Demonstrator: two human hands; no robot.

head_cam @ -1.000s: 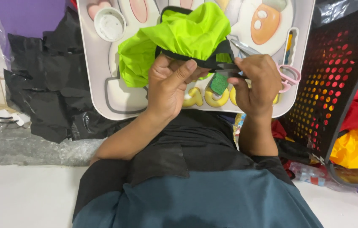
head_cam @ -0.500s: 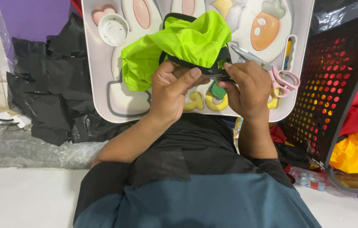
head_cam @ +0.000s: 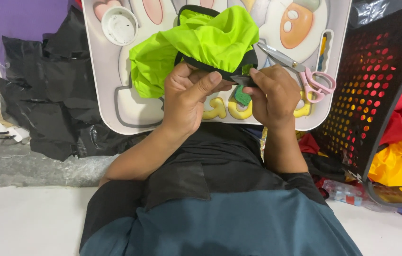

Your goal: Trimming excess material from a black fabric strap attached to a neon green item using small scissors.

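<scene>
A neon-green fabric piece point(head_cam: 201, 45) with a black trimmed edge is bunched over a white children's tray table point(head_cam: 115, 104). My left hand point(head_cam: 189, 97) grips the black edge from below, thumb across it. My right hand point(head_cam: 272, 95) pinches the same black edge just to the right, beside a small green tag point(head_cam: 242, 96). Pink-handled scissors point(head_cam: 300, 71) lie on the tray right of my right hand, untouched.
A small white cup point(head_cam: 120, 24) sits in the tray's left corner. Black fabric scraps point(head_cam: 49, 95) are piled at left. A black perforated basket point(head_cam: 376, 90) with red and yellow cloth point(head_cam: 400, 151) stands at right. Clear plastic sheeting point(head_cam: 25, 166) lies on the floor.
Both hands and the green fabric have shifted slightly toward me and closer together on the black edge. The scissors now lie more exposed on the tray.
</scene>
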